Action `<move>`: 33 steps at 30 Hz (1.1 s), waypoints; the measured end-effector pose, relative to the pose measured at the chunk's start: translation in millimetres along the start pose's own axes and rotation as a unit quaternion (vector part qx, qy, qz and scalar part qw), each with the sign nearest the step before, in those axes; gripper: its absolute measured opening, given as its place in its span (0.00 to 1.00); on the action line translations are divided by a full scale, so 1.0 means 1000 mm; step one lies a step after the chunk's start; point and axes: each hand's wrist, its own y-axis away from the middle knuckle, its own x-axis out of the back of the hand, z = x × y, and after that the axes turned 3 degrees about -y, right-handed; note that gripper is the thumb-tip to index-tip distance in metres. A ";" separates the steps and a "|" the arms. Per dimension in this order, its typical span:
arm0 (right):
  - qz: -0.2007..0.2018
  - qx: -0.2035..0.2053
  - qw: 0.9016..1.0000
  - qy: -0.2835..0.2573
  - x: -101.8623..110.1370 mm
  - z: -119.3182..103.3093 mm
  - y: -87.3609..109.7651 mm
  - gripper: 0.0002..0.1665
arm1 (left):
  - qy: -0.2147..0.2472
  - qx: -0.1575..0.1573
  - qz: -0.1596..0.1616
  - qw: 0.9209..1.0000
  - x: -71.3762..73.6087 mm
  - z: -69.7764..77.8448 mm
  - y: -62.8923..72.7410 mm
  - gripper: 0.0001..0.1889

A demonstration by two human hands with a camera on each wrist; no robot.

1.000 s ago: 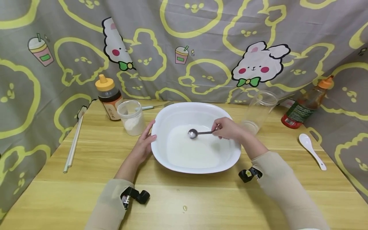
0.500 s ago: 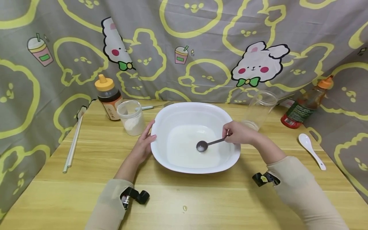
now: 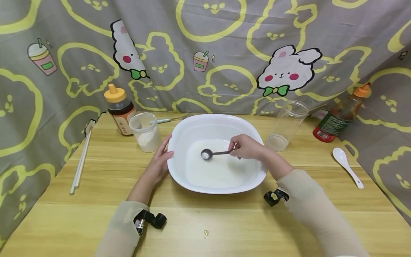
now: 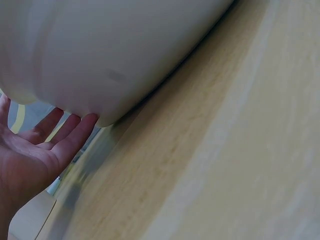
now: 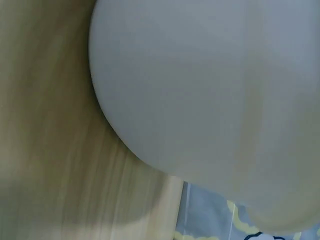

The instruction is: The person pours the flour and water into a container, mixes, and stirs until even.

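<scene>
Now the right hand has swept its pinched spoon toward the left edge of the basin, apparently mid-stir, the left hand spread against that side.

The white basin fills the middle of the worktop; open room lies before it, between the forearms. Its left side is crowded by the left hand, powder jar and yellow-capped bottle. A clear jar stands close at its right. Another gap runs from there to the white spoon near the right edge. The curtain blocks the far edge.
</scene>
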 end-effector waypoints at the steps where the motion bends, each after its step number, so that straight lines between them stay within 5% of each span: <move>1: -0.016 0.004 1.000 -0.010 -0.002 -0.001 0.000 0.02 | 0.003 0.001 0.001 1.000 0.000 0.000 0.000 0.34; 6: -0.092 0.041 0.995 -0.005 0.001 -0.003 0.016 0.02 | 0.010 0.009 0.003 1.000 0.000 0.002 0.001 0.34; 10: -0.109 0.069 0.991 0.040 0.016 -0.003 0.032 0.05 | 0.002 0.007 0.006 1.000 -0.001 0.004 0.001 0.34; 19: 0.015 0.005 0.986 0.166 0.044 0.000 0.033 0.04 | 0.001 0.009 0.005 1.000 -0.001 0.003 0.001 0.34; 25: 0.049 -0.003 0.994 0.098 0.023 0.008 0.002 0.02 | 0.001 0.015 0.008 1.000 -0.001 0.004 0.001 0.34; 33: -0.010 -0.003 1.000 -0.009 -0.011 -0.006 -0.022 0.03 | -0.003 0.011 0.006 1.000 -0.001 0.003 0.001 0.34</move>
